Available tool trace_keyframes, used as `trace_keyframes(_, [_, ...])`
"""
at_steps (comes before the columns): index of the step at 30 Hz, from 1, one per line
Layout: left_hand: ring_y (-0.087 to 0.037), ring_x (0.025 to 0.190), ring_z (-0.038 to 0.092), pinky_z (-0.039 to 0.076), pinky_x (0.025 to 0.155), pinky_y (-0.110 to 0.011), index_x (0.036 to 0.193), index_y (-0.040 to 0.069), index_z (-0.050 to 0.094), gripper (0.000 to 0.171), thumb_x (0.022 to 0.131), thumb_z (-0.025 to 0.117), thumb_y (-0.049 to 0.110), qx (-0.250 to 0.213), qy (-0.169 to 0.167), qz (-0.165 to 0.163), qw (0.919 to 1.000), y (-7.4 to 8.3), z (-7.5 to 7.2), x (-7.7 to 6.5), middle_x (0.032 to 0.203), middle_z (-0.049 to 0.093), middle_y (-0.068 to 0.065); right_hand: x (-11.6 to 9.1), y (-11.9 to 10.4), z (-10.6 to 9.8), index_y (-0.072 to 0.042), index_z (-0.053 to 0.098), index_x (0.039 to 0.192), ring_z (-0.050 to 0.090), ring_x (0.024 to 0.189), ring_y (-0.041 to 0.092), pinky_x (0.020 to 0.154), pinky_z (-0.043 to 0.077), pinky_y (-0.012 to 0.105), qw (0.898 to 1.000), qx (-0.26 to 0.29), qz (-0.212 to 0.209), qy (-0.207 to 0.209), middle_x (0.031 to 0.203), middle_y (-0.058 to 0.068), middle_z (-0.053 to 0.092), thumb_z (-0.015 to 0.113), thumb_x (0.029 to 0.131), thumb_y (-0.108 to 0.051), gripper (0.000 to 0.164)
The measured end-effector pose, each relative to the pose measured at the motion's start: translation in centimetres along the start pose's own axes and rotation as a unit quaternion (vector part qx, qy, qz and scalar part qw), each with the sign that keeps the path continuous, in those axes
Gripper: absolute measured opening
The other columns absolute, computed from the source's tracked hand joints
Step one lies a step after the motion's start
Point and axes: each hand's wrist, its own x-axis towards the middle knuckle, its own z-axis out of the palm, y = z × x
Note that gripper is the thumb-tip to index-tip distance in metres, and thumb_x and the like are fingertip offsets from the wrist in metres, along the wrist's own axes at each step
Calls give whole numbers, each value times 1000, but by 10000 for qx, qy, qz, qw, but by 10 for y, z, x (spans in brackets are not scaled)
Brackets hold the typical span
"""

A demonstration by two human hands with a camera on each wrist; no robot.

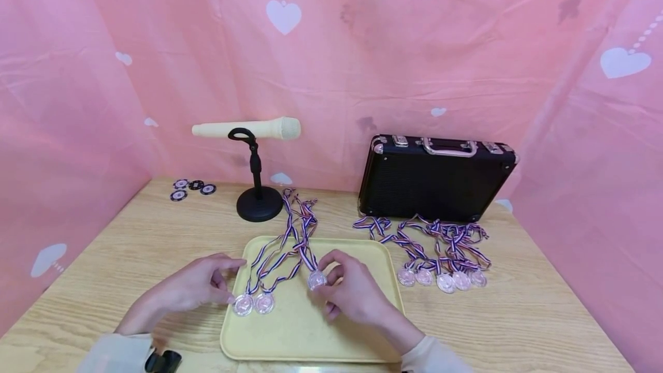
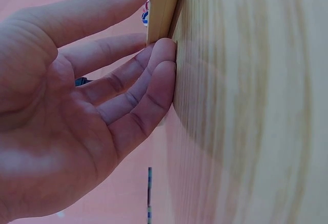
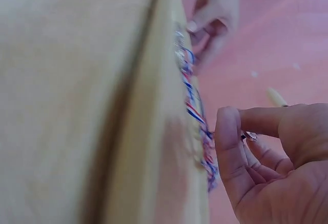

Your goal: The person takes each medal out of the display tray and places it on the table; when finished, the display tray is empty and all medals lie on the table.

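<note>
My right hand point(image 1: 354, 292) is over the tray and pinches a silver medal point(image 1: 317, 280) between thumb and finger; the medal's striped ribbon point(image 1: 309, 257) runs back across the far rim. Two more medals, a left one point(image 1: 243, 305) and its neighbour point(image 1: 265, 303), lie side by side near the left edge of the beige tray point(image 1: 305, 341). Along that edge my left hand point(image 1: 191, 284) rests with loosely bent fingers. In the left wrist view its fingertips point(image 2: 163, 78) are down at the wooden table, right beside the tray's side point(image 2: 160, 8).
Behind the tray, a white microphone point(image 1: 243, 129) sits on a black stand point(image 1: 259, 203). Several poker chips point(image 1: 178, 195) lie back left. At right, several medals point(image 1: 445, 282) with tangled ribbons point(image 1: 456, 243) lie before a black briefcase point(image 1: 435, 183). Pink cloth point(image 1: 321, 73) surrounds the table point(image 1: 518, 327).
</note>
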Motion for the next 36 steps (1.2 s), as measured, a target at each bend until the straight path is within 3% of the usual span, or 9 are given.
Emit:
trace_keyframes(14, [-8,79,60,51,64,-23,148,-9,53,75,83,86,8,-83,-23,217,9997,-1,1,0,113,60,-9,5,-42,-68,6,58,118,66,54,14,57,62,33,9953,778,53,579,80,5,68,75,93,4,30])
trace_keyframes(22, [-6,78,58,50,62,-23,147,-9,55,74,81,86,8,-1,-3,303,9995,-3,0,-1,115,61,-10,2,-74,-103,0,59,121,63,58,13,58,60,28,9899,1216,-192,709,87,2,74,74,95,0,30])
trace_keyframes(29, [-6,78,58,50,62,-23,147,-9,55,74,82,85,8,-19,16,268,9996,-4,0,-2,118,60,-11,7,-98,-118,-6,58,118,59,59,13,57,56,25,9787,1929,-393,584,91,1,74,69,97,3,25])
trace_keyframes(36, [-8,79,59,50,62,-23,148,-9,53,74,83,85,5,-183,-26,182,9997,-5,1,-2,122,59,-15,2,-109,-144,-11,64,112,60,58,14,55,53,24,9572,2663,-888,703,91,3,76,66,99,5,21])
